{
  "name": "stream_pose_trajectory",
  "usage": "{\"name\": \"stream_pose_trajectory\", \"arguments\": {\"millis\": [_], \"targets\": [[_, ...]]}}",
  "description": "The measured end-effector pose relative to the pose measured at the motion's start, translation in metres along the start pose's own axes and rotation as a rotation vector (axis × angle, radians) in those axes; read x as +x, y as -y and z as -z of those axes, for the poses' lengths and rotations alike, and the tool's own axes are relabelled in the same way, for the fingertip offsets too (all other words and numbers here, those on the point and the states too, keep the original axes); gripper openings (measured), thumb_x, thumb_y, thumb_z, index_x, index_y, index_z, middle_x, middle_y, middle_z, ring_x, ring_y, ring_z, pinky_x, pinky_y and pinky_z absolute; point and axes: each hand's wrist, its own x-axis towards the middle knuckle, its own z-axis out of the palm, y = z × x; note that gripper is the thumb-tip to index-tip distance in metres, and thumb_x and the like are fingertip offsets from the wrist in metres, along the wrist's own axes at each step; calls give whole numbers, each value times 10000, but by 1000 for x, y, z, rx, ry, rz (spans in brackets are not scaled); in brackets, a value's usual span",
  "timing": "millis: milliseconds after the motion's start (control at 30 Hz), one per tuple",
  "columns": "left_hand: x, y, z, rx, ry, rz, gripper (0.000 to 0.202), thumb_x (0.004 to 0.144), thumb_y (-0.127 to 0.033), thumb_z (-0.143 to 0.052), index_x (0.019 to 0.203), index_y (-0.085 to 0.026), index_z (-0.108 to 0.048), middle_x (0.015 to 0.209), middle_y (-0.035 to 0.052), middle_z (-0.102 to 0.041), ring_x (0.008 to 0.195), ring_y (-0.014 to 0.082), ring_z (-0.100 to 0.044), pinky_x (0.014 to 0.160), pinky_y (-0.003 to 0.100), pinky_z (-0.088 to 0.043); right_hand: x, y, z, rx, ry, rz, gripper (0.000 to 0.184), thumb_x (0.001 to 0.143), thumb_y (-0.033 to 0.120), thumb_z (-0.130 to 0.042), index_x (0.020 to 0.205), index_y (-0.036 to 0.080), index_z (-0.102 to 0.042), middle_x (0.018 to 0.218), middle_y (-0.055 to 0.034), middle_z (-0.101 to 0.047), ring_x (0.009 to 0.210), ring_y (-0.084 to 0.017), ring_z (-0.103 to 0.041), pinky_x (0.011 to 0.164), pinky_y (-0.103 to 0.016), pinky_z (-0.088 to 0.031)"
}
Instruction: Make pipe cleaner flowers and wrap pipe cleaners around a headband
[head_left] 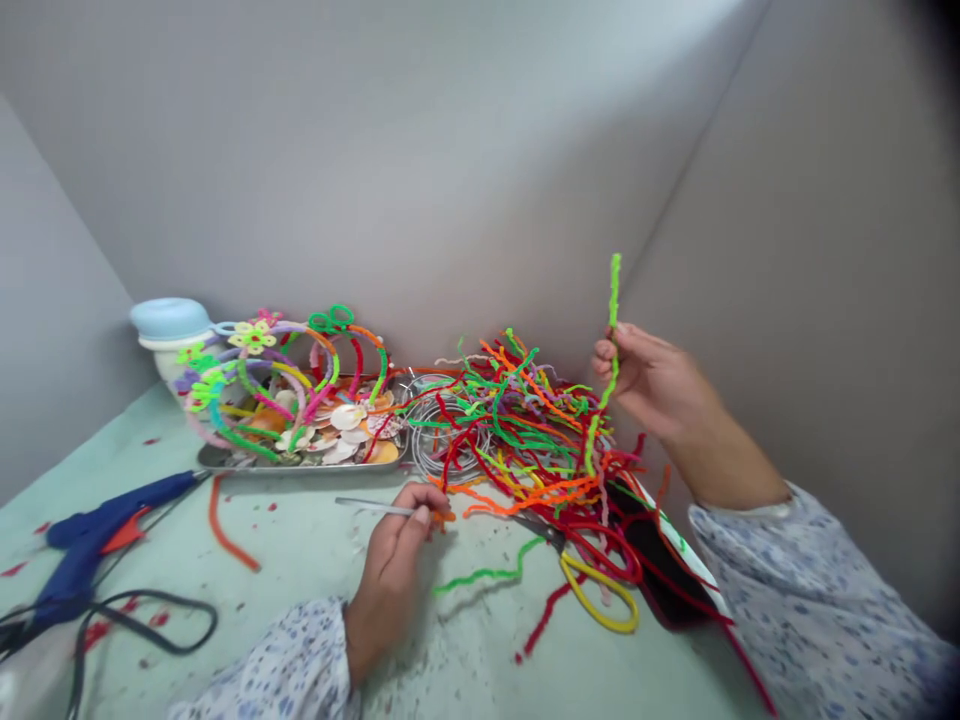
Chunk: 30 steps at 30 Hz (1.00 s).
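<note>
A lime-green pipe cleaner [615, 290] is pinched upright between the thumb and fingers of my right hand [652, 375], raised above the right side of a tangled pile of pipe cleaners [525, 420]. Its lower end hangs down by the pile. My left hand [397, 550] rests low over the table, closed on a thin silver wire [367, 504] that sticks out to the left. Some orange fuzzy strand [446, 517] shows at those fingertips; whether it is fixed to the wire I cannot tell. A loose green pipe cleaner [487, 575] lies to the right of my left hand.
Scissors [600, 595] with yellow and red handles lie beside a dark phone [660, 570]. A wire coil [442, 440] sits left of the pile. Decorated headbands [322, 350] stand on a shell-filled metal tray [300, 467]. A blue glue gun [97, 530] and its cord occupy the left.
</note>
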Motion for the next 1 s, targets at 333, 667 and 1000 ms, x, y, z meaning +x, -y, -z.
{"name": "stream_pose_trajectory", "arguments": {"millis": [333, 667, 1000], "targets": [[2, -1, -1, -21, 4, -9, 288, 931, -347, -353, 996, -178, -577, 950, 56, -639, 748, 166, -534, 671, 277, -411, -45, -65, -25, 88, -146, -12, 125, 800, 296, -655, 798, 205, -569, 730, 5, -697, 648, -123, -666, 577, -209, -534], [-3, -9, -4, 311, 24, -181, 179, 894, -294, -458, 940, -190, -596, 916, 56, -618, 895, 213, -558, 792, 307, -419, -63, -102, -36, 98, -214, -69, 173, 781, 334, -671, 813, 210, -556, 756, -4, -704, 714, -152, -686, 593, -239, -559], [-8, -9, -5, 635, 112, -334, 194, 917, -241, -397, 981, -206, -577, 868, 43, -618, 832, 200, -545, 758, 305, -395, -56, -103, -22, 178, -278, -41, 135, 771, 272, -678, 788, 209, -560, 689, 6, -690, 658, -146, -676, 587, -246, -565]]}}
